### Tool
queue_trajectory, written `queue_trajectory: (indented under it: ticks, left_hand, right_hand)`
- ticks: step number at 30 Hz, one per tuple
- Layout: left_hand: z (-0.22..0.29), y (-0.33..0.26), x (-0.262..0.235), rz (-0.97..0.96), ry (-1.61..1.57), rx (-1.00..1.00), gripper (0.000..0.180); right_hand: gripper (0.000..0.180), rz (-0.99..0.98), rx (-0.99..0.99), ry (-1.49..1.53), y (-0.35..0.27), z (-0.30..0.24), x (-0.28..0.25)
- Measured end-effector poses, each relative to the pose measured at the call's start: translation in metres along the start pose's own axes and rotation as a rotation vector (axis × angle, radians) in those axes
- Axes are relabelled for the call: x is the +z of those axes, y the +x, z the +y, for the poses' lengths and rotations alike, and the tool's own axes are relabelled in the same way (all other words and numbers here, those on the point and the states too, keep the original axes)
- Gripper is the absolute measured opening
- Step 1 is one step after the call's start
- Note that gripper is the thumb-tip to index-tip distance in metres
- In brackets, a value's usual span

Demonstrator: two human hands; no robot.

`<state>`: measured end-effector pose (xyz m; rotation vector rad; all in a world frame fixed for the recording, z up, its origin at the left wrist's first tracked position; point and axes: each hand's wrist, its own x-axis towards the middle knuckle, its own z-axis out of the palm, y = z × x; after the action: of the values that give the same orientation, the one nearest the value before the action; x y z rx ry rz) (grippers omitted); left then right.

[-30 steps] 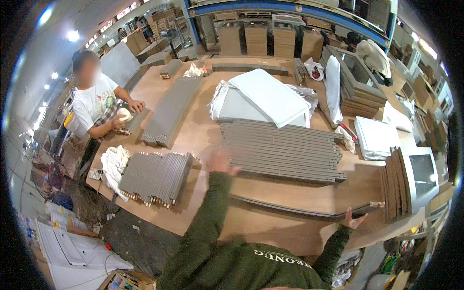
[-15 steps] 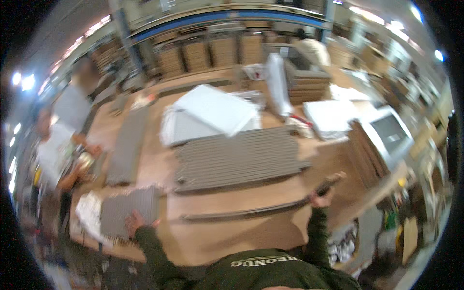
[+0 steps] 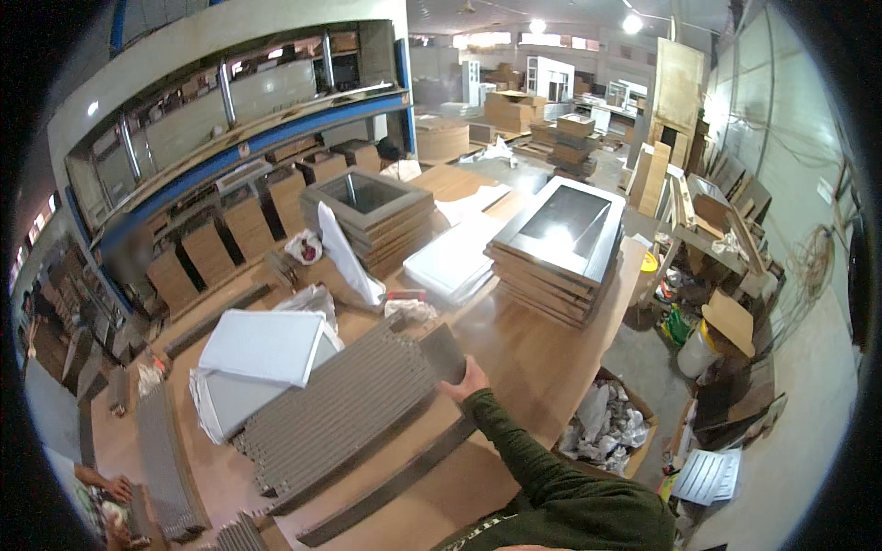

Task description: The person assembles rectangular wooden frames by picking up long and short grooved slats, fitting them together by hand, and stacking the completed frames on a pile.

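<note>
Head view: right hand [image 3: 467, 378] up against end of grey board [image 3: 443, 351], board sitting at right end of grey strip stack [image 3: 340, 409] on table [image 3: 537, 358]. Can't tell if fingers actually pinch it. Left hand's outta frame. Loose strip [image 3: 395, 482] lies just beside stack, near side.

2 ceiling lts [image 3: 632, 24] at back, grey flr [image 3: 640, 347], pale wall [image 3: 813, 354] R, blue beam [image 3: 303, 127] L
</note>
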<state>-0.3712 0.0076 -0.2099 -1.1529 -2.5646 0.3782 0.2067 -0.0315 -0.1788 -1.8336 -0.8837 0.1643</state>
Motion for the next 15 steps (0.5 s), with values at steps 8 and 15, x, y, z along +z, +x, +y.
queue_trajectory:
  ticks: [8, 15]
  left_hand:
    - [0.028, -0.008, -0.024, -0.03, -0.099, 0.037, 0.069]
    - [-0.032, -0.006, -0.002, -0.23, -0.462, -0.209, 0.072]
  right_hand:
    - [0.064, -0.019, 0.037, 0.039, -0.005, -0.01, -0.031]
    - [0.061, -0.119, 0.082, 0.144, 0.004, -0.005, 0.016]
